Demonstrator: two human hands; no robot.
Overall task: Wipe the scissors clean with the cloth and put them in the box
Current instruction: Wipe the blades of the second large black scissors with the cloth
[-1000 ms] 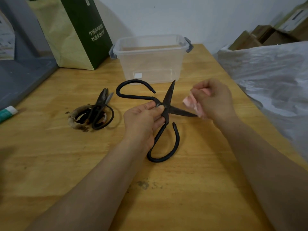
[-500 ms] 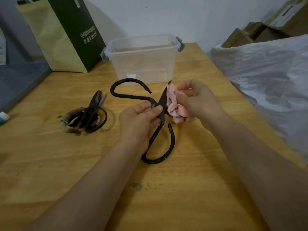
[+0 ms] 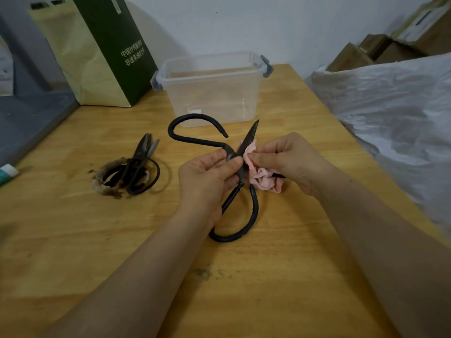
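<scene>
Large black scissors [image 3: 244, 215] with wide loop handles are spread open over the middle of the wooden table. My left hand [image 3: 207, 181] pinches them at the pivot. My right hand [image 3: 290, 162] holds a crumpled pink cloth [image 3: 264, 180] against the inner side of the upward-pointing blade, near the pivot. The second blade is mostly hidden under the cloth and my right hand. A clear plastic box [image 3: 212, 86] with grey latches stands open just behind the scissors, nothing visible inside.
Two smaller dark scissors [image 3: 136, 172] lie on the table to the left, one with wrapped, worn handles. A green and tan paper bag [image 3: 97, 52] stands at the back left. A large plastic-covered bundle [image 3: 395, 123] borders the table's right side, cardboard boxes [image 3: 380, 50] behind it.
My right hand brought the pink cloth from the right-pointing blade's tip in to the upright blade and has slid it down towards the pivot. My left hand kept its pinch on the scissors.
</scene>
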